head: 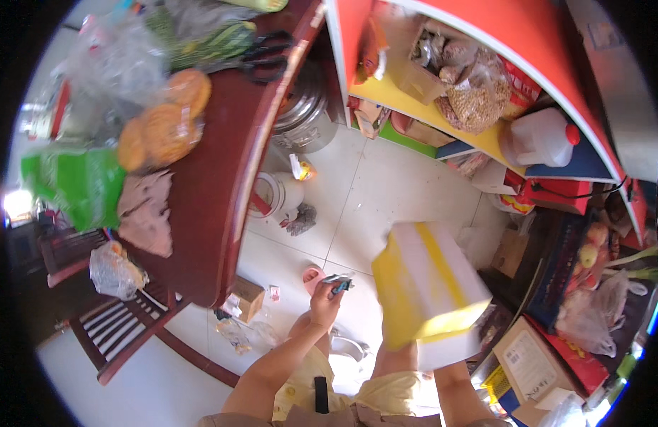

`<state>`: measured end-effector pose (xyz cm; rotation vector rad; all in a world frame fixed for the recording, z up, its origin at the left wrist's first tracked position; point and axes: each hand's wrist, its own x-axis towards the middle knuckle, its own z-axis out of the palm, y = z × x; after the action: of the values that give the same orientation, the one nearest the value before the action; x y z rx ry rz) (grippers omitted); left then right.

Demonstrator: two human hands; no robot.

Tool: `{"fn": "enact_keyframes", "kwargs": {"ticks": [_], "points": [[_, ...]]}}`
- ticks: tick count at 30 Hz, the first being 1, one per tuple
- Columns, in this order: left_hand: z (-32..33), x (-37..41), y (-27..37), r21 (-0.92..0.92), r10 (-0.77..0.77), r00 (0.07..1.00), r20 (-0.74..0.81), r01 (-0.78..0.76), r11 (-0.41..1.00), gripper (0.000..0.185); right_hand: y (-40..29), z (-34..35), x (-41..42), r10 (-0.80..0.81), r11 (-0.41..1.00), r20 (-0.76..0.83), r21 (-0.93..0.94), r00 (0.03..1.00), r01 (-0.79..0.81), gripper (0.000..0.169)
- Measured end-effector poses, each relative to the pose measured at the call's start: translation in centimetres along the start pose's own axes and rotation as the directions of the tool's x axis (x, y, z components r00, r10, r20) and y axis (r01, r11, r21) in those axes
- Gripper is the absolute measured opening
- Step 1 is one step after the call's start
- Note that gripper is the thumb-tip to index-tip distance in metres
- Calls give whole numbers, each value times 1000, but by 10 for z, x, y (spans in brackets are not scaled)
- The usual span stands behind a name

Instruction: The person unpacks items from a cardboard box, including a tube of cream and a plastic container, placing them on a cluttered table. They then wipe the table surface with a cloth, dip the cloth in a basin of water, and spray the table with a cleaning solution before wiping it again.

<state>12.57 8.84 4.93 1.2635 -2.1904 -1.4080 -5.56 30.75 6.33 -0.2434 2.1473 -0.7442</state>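
Observation:
My left hand (324, 307) is closed around a small silvery item (339, 279) with a blue part, too small to identify. On my right, a yellow-and-white box (430, 277) hangs above the floor with one white flap (449, 349) sticking out. My right forearm (457, 381) reaches up behind this box, which hides the hand and appears to be held by it. The box is blurred. Below my left hand, a pink slipper (312, 276) shows on the pale tiles.
A dark red table (211, 197) on the left bears bags, orange round food (168, 133) and black-handled scissors (267, 56). Colourful shelves (403, 99) with a plastic jug (539, 137) stand ahead right. A steel pot (302, 125), a jar (278, 192) and a small carton (247, 299) occupy the floor.

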Motion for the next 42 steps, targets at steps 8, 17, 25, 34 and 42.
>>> {"fn": "enact_keyframes", "kwargs": {"ticks": [8,17,25,34,42], "points": [[-143,-56,99,-348,-378,820,-430,236,907,24,-72,-21,-77,-230,948,145,-190,962,255,45],[-301,-207,97,-662,-757,342,-556,367,653,24,-192,-12,-145,-532,749,313,-260,787,610,41],[-445,-276,128,-946,-900,326,-290,-239,218,28,-416,58,-243,-602,650,345,-314,721,692,30],[-471,-348,95,-785,-920,234,-315,-609,114,26,-489,152,-267,-552,479,645,-274,528,834,33],[-410,-386,111,-508,-962,-79,-260,-836,206,22,-537,219,-274,-426,182,883,-127,195,975,35]]}}
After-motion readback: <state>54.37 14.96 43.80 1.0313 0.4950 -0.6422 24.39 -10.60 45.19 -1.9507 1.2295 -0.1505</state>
